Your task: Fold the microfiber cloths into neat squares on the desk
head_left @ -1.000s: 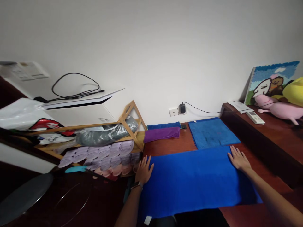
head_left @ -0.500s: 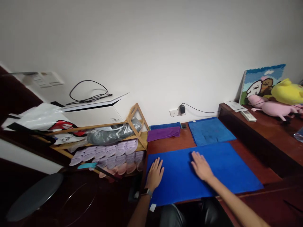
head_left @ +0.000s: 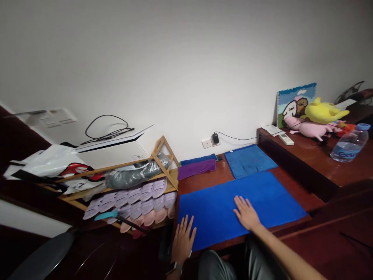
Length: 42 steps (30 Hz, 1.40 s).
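Note:
A large bright blue towel (head_left: pixel 262 198) lies spread flat on the dark red wooden table (head_left: pixel 204 182). My left hand (head_left: pixel 183 240) rests flat, fingers spread, on the towel's near left corner at the table's front edge. My right hand (head_left: pixel 246 212) lies palm down on the towel near its middle, close to the front edge. Neither hand grips anything.
Behind lie a smaller blue towel (head_left: pixel 249 160), a folded purple towel (head_left: pixel 196 169) and a folded blue one (head_left: pixel 198 160). A wooden rack (head_left: pixel 163 155) with rolled cloths stands left. On the raised shelf at right: plush toys (head_left: pixel 316 116), a remote (head_left: pixel 285 139), a water bottle (head_left: pixel 349 143).
My right hand slid from the towel's far right corner to its middle. My left hand drew back to the near left corner. The view has shifted right.

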Available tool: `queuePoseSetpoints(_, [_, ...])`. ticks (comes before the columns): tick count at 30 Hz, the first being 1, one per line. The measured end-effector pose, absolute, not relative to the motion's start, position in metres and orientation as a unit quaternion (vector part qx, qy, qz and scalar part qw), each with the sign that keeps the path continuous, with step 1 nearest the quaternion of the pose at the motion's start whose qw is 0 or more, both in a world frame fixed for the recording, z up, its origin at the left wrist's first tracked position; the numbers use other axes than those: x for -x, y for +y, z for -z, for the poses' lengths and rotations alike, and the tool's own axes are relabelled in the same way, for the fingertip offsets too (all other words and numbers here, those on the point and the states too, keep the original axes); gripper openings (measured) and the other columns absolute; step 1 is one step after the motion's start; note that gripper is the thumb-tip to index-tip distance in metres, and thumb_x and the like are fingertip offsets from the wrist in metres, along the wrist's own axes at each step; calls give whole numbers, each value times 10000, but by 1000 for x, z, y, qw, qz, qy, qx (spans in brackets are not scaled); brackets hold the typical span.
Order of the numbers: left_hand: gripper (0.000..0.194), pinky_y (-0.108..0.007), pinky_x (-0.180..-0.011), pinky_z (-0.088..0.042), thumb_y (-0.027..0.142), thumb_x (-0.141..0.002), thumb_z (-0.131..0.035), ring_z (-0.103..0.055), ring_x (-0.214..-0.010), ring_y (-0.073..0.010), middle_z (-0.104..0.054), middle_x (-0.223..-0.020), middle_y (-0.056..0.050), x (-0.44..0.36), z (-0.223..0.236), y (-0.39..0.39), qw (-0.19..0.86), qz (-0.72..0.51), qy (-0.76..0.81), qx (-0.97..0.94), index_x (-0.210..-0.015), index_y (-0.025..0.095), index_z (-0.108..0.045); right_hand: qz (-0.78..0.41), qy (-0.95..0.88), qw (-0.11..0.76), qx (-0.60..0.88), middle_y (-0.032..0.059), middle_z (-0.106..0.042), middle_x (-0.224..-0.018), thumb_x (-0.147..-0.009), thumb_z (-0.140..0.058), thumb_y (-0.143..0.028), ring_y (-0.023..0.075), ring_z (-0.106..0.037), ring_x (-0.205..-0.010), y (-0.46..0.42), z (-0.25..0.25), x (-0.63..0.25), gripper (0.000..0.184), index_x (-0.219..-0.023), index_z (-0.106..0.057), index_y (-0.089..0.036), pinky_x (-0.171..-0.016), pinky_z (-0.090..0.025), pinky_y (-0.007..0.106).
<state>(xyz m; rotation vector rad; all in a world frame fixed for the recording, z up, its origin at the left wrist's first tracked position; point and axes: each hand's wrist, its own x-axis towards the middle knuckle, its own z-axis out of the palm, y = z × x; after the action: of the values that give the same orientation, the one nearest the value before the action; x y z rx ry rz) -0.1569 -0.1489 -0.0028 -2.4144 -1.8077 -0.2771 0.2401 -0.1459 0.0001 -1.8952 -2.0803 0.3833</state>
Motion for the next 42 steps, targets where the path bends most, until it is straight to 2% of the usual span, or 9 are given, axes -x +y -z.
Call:
queuePoseSetpoints(5, [546, -549, -1247, -324, 409, -1091, -334, -336, -1570, -276, -352, -1713, -60, 158, 4, -144, 36, 72, -602, 795, -1632, 343, -353, -95, -585, 107, 799, 99, -352, -1690, -969, -208, -471, 329, -259, -1588, -177, 7, -419, 767, -1634, -372, -126, -1295, -187, 538])
queuePoseSetpoints(10, [547, -562, -1246, -330, 379, -1078, -360, -324, -1575, -284, -350, -1713, -72, 165, 6, -139, 15, 47, -608, 793, -1621, 313, -384, -98, -572, 138, 802, 41, -434, -1659, -905, -190, -542, 310, -296, -1578, -191, 24, -499, 816, -1635, -386, -235, -1292, -192, 473])
queuePoseSetpoints(15, [493, -512, -1176, -457, 420, -1067, -386, -554, -1420, -284, -589, -1544, -97, 173, -5, -125, 35, 85, -589, 803, -1508, 286, -562, -95, -572, 175, 796, 16, -529, -1595, -900, -184, -637, 370, -322, -1559, -187, 35, -497, 805, -1587, -463, -325, -1281, -195, 542])
queuePoseSetpoints(18, [490, -501, -1142, -499, 445, -1065, -369, -645, -1307, -284, -690, -1403, -119, 171, -14, -101, 58, 115, -587, 799, -1381, 227, -674, -55, -585, 207, 782, 77, -515, -1605, -931, -210, -612, 385, -317, -1559, -169, 22, -464, 787, -1567, -504, -254, -1284, -198, 582])
queuePoseSetpoints(22, [481, -500, -1155, -493, 415, -1047, -385, -626, -1339, -301, -660, -1452, -127, 156, -18, -50, 77, 133, -573, 805, -1341, 200, -700, -50, -659, 219, 718, 106, -416, -1654, -1006, -234, -507, 321, -334, -1560, -118, -11, -361, 722, -1590, -460, -148, -1286, -243, 555])
queuePoseSetpoints(29, [570, -576, -1201, -400, 450, -1047, -409, -411, -1525, -347, -437, -1660, -128, 154, 6, 14, 73, 78, -605, 789, -1575, 250, -486, -136, -749, 187, 621, -50, -337, -1669, -1040, -317, -563, 230, -323, -1568, -37, -23, -217, 639, -1620, -402, -308, -1300, -252, 427])
queuePoseSetpoints(32, [591, -565, -1222, -362, 481, -1060, -389, -378, -1545, -336, -389, -1686, -133, 161, 15, 14, 78, 67, -604, 791, -1609, 265, -425, -134, -739, 171, 637, -74, -325, -1672, -1030, -306, -611, 215, -301, -1576, -35, -7, -237, 655, -1621, -390, -342, -1309, -215, 402])
queuePoseSetpoints(36, [605, -568, -1224, -350, 517, -1061, -379, -371, -1548, -333, -390, -1688, -117, 162, 16, 9, 81, 68, -605, 789, -1620, 287, -399, -112, -680, 142, 710, 56, -312, -1699, -1037, -217, -526, 290, -241, -1597, -42, 13, -337, 701, -1651, -334, -208, -1305, -138, 557])
queuePoseSetpoints(42, [599, -560, -1218, -354, 517, -1060, -397, -387, -1540, -325, -399, -1685, -109, 161, 14, 12, 79, 65, -606, 789, -1619, 303, -398, -73, -565, 64, 819, 64, -267, -1734, -1013, -165, -530, 236, -216, -1607, -39, 31, -484, 765, -1673, -254, -155, -1312, -146, 464])
